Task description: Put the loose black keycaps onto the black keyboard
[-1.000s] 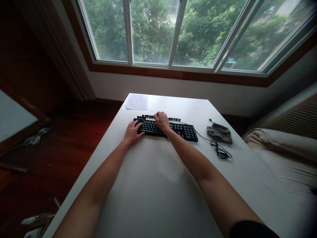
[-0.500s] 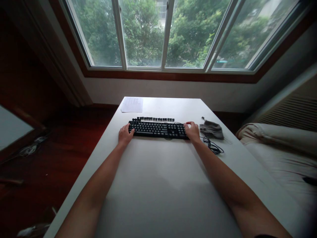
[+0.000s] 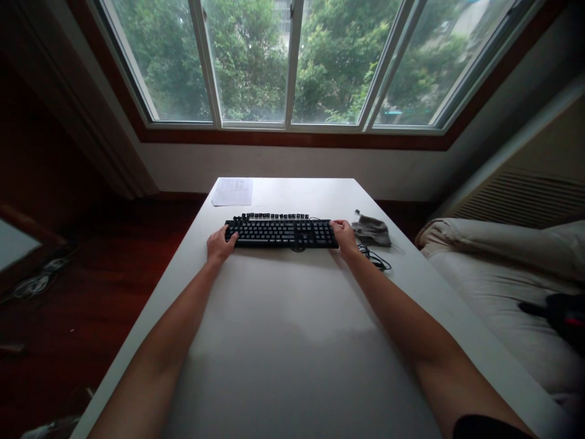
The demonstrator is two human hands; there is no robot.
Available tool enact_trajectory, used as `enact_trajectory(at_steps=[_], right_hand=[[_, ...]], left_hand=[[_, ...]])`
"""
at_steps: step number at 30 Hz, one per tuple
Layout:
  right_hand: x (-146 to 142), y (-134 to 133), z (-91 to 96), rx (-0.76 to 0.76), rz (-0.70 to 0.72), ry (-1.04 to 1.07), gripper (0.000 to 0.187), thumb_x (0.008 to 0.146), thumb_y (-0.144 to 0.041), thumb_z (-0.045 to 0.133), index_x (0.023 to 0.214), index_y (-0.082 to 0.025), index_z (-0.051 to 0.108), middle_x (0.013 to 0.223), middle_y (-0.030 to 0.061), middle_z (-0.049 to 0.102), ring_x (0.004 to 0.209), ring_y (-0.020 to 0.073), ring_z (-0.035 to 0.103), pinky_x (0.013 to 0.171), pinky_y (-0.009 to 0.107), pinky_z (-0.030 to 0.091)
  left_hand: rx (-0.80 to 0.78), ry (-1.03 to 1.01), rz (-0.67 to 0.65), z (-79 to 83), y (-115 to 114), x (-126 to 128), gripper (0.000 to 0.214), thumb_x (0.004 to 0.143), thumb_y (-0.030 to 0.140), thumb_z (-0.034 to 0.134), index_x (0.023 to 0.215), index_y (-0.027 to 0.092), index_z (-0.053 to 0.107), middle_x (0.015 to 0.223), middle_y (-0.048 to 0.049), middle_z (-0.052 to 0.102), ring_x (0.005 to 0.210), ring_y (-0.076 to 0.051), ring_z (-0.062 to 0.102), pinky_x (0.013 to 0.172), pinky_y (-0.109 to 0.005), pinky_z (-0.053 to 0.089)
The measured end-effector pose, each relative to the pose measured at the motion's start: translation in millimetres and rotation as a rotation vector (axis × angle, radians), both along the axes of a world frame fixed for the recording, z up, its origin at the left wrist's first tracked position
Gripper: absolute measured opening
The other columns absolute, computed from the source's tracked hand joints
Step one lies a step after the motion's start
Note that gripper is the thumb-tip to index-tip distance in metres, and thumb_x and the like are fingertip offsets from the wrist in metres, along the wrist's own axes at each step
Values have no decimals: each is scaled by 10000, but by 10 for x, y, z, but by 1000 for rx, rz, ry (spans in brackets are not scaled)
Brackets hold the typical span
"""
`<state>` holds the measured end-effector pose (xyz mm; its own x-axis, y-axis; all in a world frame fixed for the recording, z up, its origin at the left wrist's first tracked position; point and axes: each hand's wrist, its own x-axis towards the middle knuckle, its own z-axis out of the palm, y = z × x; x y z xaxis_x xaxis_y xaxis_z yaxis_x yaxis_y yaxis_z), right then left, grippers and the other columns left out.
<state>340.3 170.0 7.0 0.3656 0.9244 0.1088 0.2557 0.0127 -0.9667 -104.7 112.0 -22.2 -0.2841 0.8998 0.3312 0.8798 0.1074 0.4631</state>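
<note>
A black keyboard [image 3: 278, 234] lies across the white table. My left hand [image 3: 221, 244] is closed round its left end, with the thumb on the near corner. At the other end my right hand [image 3: 343, 236] grips the keyboard's right edge, the fingers bent at the far corner. Just behind the keyboard runs a row of loose black keycaps [image 3: 276, 216]. To the right of my right hand lie a grey drawstring pouch [image 3: 372, 232] and a coiled black cable [image 3: 377, 261], partly hidden by my wrist.
A printed paper sheet [image 3: 233, 192] lies at the far left of the white table [image 3: 283, 341]. Beyond the table is a window [image 3: 292, 67]. To the right stands a beige sofa [image 3: 475, 268] with a dark object on it. Cables [image 3: 34, 285] lie on the floor at left.
The view has shifted slightly to the right. My right hand has moved to the keyboard's right edge, and that end has swung a little away from me. My left hand keeps its hold.
</note>
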Motion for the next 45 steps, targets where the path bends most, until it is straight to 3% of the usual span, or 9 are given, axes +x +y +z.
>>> enact_trajectory(at_steps=[7, 10, 16, 21, 26, 35, 40, 45], right_hand=[[218, -331, 84, -26, -63, -127, 315, 793, -511, 598, 883, -213, 646, 799, 65, 706, 761, 236, 656, 696, 336, 535], [275, -417, 16, -36, -36, -191, 281, 794, -475, 603, 881, -213, 655, 814, 70, 711, 790, 243, 664, 745, 355, 547], [369, -394, -171, 26, -36, -414, 285, 828, -428, 576, 975, -205, 675, 1053, 116, 689, 961, 251, 657, 963, 418, 516], [441, -362, -327, 90, -9, -519, 301, 876, -433, 535, 1011, -204, 677, 1082, 124, 638, 1023, 262, 617, 1013, 425, 483], [444, -369, -384, 122, -12, -581, 303, 898, -416, 527, 1050, -200, 673, 1112, 130, 614, 1116, 276, 581, 1077, 426, 435], [455, -364, -400, 154, -5, -571, 252, 901, -395, 548, 1022, -215, 678, 1135, 130, 604, 1125, 284, 572, 1082, 423, 435], [461, -353, -416, 168, -1, -558, 245, 899, -399, 550, 1003, -219, 679, 1121, 125, 602, 1108, 290, 566, 1069, 446, 440], [474, -310, -469, 214, 0, -514, 247, 878, -412, 569, 975, -215, 681, 1094, 122, 595, 1087, 299, 564, 1063, 473, 438]], left_hand=[[33, -53, 39, 36, -70, 37, 442, 991, 516, 465, 1239, 226, 688, 1061, -98, 723, 1071, -289, 654, 1009, -422, 487], [26, -20, 19, 55, -92, 74, 403, 977, 501, 488, 1176, 233, 714, 1081, -104, 714, 1057, -291, 644, 992, -425, 490], [15, 116, -12, 121, -143, 234, 328, 964, 441, 518, 1141, 241, 708, 1135, -121, 688, 1109, -322, 614, 1008, -466, 474], [18, 113, -9, 105, -78, 274, 314, 971, 440, 511, 1115, 250, 715, 1137, -110, 686, 1084, -311, 615, 997, -456, 485], [63, 113, -12, 170, 167, 193, 311, 977, 411, 495, 1036, 225, 738, 1137, -117, 679, 1098, -301, 600, 1031, -439, 477], [-5, 273, -236, 490, 819, 228, 219, 886, 310, 648, 1060, 236, 758, 1153, -107, 645, 1188, -323, 531, 1089, -456, 436], [-46, 378, -316, 454, 1100, 203, 257, 861, 310, 699, 1102, 250, 764, 1193, -101, 634, 1206, -326, 505, 1060, -451, 446], [-70, 489, -406, 386, 1224, 200, 272, 854, 309, 709, 1110, 242, 771, 1227, -107, 627, 1222, -332, 499, 1049, -451, 445]])
